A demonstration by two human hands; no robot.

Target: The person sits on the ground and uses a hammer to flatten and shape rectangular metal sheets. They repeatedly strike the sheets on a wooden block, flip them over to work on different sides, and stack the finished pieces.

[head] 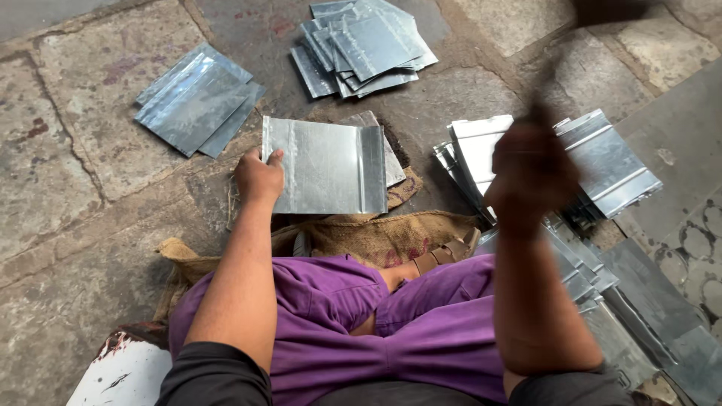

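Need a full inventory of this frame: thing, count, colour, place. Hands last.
metal sheet: one, silver-grey, flat on the ground in front of the knees, left edge under the left hand
sheet stack far left: several, silver-grey, on the stone floor
sheet stack top centre: many, silver-grey, fanned out
sheet pile right: many, silver-grey, running down the right side
burlap sacking: one, brown, under the work sheet
stone floor: grey slabs
trousers: purple
sandal: brown, by the knee
white object: one, bottom left, partly cut off
left hand: pressing the sheet's left edge
right hand: raised, motion-blurred, gripping a dark blurred tool handle
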